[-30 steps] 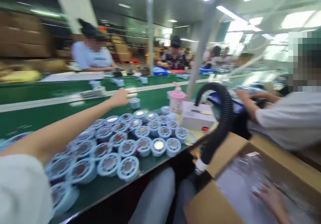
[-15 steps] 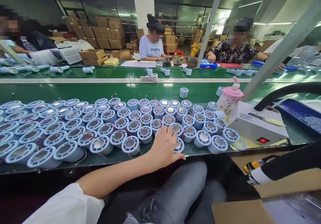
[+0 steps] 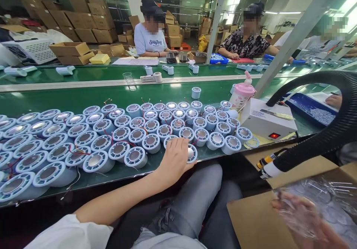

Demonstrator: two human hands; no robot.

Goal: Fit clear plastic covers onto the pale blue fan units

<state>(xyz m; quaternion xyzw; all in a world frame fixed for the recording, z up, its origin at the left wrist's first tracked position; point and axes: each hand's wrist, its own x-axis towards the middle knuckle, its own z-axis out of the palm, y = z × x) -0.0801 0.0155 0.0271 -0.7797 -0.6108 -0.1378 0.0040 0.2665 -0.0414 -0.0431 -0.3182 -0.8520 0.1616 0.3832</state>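
My left hand reaches over the bench's front edge, its fingers curled over a round light-blue plastic housing with a silvery disc in its top. My thumb lies low on the near side of that housing. Rows of similar housings, some with thin red wires, stand around the hand. At the lower right my right hand, smeared by motion, is closed around a clear plastic piece. It is above an open cardboard box filled with more clear plastic pieces.
A white machine with a lit red switch and a black corrugated hose stands at the right. A pink-lidded cup is beside it. Beyond is a blue tray of small parts. Co-workers sit across the green bench.
My view has swung to the right and down. My right hand has come into view over the box with clear plastic in it. My left hand stays at the same housing.
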